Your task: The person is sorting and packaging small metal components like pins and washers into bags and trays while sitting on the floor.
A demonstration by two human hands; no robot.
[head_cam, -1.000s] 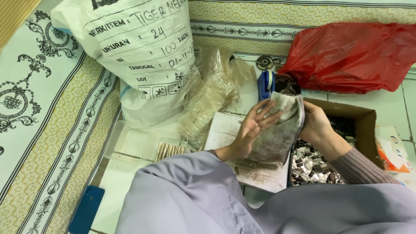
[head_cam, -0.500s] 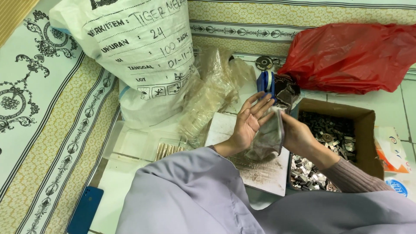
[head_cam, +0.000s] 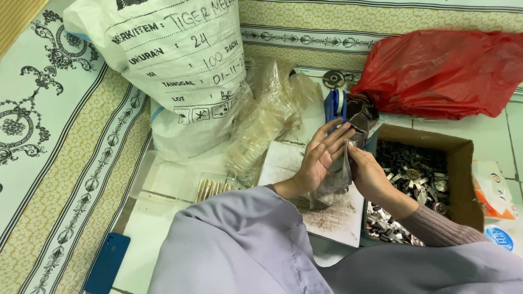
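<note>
My left hand [head_cam: 318,158] lies flat against the near side of a small clear plastic bag [head_cam: 339,175] filled with small metal parts. From the other side, my right hand [head_cam: 366,173] presses the same bag. The bag stands upright over a white board [head_cam: 332,218] dusted with dark grit. Its top reaches a blue tape dispenser [head_cam: 335,104] just behind. A brown cardboard box [head_cam: 463,174] of loose metal parts sits right of my hands.
A large white woven sack [head_cam: 174,71] stands at the back left, with a heap of clear plastic bags [head_cam: 267,114] beside it. A red plastic bag [head_cam: 447,71] lies at the back right. A blue phone [head_cam: 106,264] rests on the floor at the lower left.
The bag was held wide and tilted between both hands. Now it is upright and squeezed narrow, and my hands have moved up toward the tape dispenser.
</note>
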